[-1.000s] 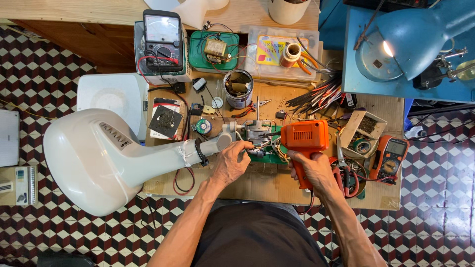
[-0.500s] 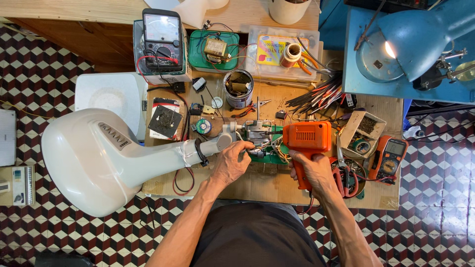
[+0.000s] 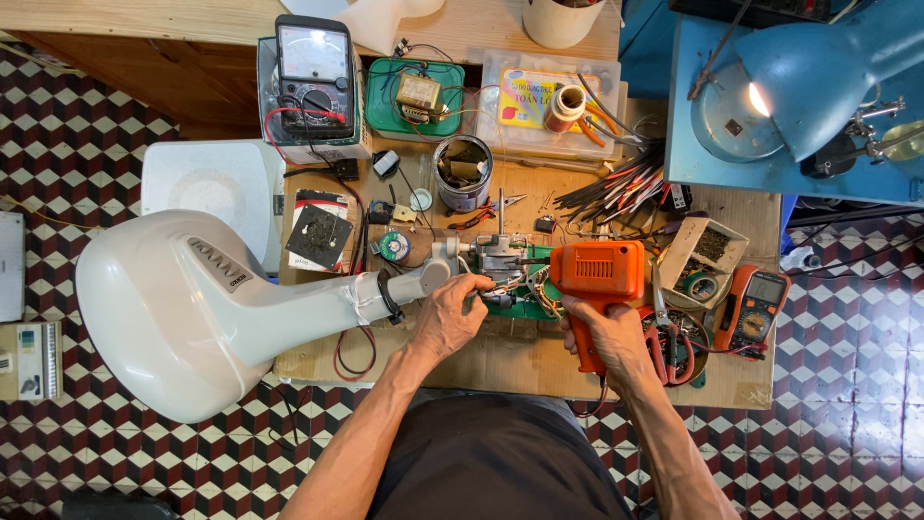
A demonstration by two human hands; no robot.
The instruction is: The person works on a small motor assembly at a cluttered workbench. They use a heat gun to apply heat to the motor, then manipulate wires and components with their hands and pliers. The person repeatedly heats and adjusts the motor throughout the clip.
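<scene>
A large white fan housing [image 3: 178, 313] lies on its side at the left, its neck reaching onto the wooden workbench [image 3: 510, 356]. At the end of the neck sits a bare metal motor assembly [image 3: 500, 258] over a green circuit board [image 3: 525, 306]. My left hand [image 3: 450, 316] grips the neck and motor end. My right hand [image 3: 604, 337] holds the handle of an orange electric drill [image 3: 597, 274], whose nose points left into the motor assembly.
An analog multimeter [image 3: 311, 77], a green tray with a transformer [image 3: 417, 96], a tin can [image 3: 462, 171], pliers and loose probes [image 3: 616, 188], a small parts box [image 3: 701, 262] and an orange digital meter [image 3: 756, 308] crowd the bench. A lit blue desk lamp [image 3: 818, 72] hangs at right.
</scene>
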